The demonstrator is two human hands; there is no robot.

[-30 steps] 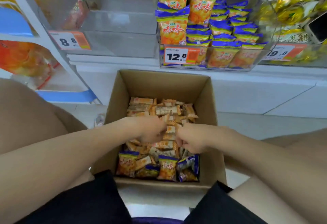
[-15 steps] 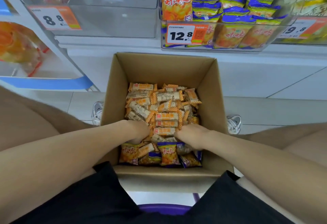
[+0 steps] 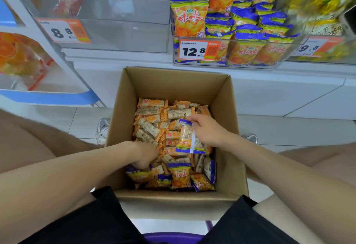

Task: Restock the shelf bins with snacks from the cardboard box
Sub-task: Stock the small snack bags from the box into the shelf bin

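Picking step, mid-grab.

- The right grip point(image 3: 207, 130), just right of frame centre, pinches the top seam of one small blue-and-orange foil snack packet point(image 3: 185, 138). Fingers are curled on it, and the packet hangs upright above the pile, inside the open brown cardboard box point(image 3: 173, 82).
- The left grip point(image 3: 143, 157) is down in the lower-left part of the box with its fingertips buried among wrappers. Can't tell how far open it is or whether it has anything.
- In the box, orange-checked wrapped cereal bars point(image 3: 154, 112) fill the far and middle part. More blue-and-orange packets point(image 3: 179, 176) lie along the near wall.

Target, my read: the clear plastic shelf bin point(image 3: 227, 64), upper centre-right, with the orange-and-white 12.8 price tag point(image 3: 194, 50) on its front. It holds same-looking stocked packets point(image 3: 189, 18) stood in rows. There is a second clear bin with an 8.8 tag point(image 3: 123, 32) upper left; whether the bars belong there I can't tell.

To do it well:
- A seam pinch on foil is weak, so the packet can slip or swing. Get fingers under the body of the packet.
- One per trip is slow. Gather several of the near-wall packets with both grips before lifting.
- Sort at source — bars lie right against the packets, so take only blue-and-orange.
- Lift straight up past the rim before heading to the top of frame — the right wall is near that wrist.
- Seat packets upright, print forward, behind the front row, without knocking the leaning ones.
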